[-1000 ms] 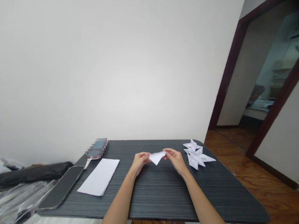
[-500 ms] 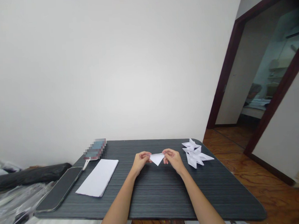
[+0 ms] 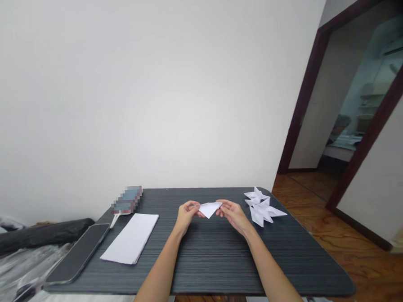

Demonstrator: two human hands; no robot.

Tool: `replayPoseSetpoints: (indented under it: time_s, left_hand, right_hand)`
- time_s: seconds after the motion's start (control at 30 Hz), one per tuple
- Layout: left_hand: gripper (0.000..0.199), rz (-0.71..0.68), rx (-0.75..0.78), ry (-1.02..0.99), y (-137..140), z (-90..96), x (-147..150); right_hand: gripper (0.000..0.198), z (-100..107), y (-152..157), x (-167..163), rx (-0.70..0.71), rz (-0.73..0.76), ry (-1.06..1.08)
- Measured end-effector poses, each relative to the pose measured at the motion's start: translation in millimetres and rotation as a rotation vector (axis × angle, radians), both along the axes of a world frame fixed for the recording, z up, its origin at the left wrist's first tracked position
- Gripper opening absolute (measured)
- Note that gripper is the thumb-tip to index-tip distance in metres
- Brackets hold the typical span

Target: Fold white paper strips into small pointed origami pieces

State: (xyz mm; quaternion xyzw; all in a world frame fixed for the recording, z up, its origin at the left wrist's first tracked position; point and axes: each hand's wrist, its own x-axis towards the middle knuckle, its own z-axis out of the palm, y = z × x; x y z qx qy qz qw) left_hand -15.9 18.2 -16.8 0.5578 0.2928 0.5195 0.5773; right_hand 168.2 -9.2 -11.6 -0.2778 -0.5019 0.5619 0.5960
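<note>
While the left hand [image 3: 186, 217] pinches one upper corner of a small folded paper [image 3: 209, 208] between thumb and fingers, the right hand [image 3: 234, 214] pinches the opposite corner, so the white triangle spans the gap between the two hands with its point toward the person. Whether it touches the dark table [image 3: 214, 263] beneath the hands cannot be told. Just beyond the right hand, on its outer side, lie pointed folded pieces [image 3: 261, 206], touching or overlapping; well out from the left hand lies a stack of white paper [image 3: 130, 239], with a phone [image 3: 77, 254] farther out on that side. The step in hand appears to be shaping or checking a fold at the two corners. A next move would likely call for both pinches to keep the upper edge even while one thumb presses the crease, without slipping or crumpling the thin tips.
</note>
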Motion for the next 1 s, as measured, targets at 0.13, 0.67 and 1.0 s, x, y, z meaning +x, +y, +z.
replayPoseSetpoints:
  time_s: [0.13,0.67,1.0]
  left_hand:
    - [0.021,-0.014,-0.015,0.010,-0.4,0.6,1.2]
    - [0.023,0.024,0.028,0.082,-2.7,7.0,2.5]
    - [0.022,0.031,0.077,0.134,-5.0,8.3,2.4]
  right_hand:
    - [0.023,0.4,-0.6,-1.1,0.008,-0.011,-0.011]
    - [0.028,4.8,-5.1,-1.7,-0.037,-0.019,-0.099]
    - [0.024,-1.8,-0.2,0.8,-0.081,-0.076,-0.088]
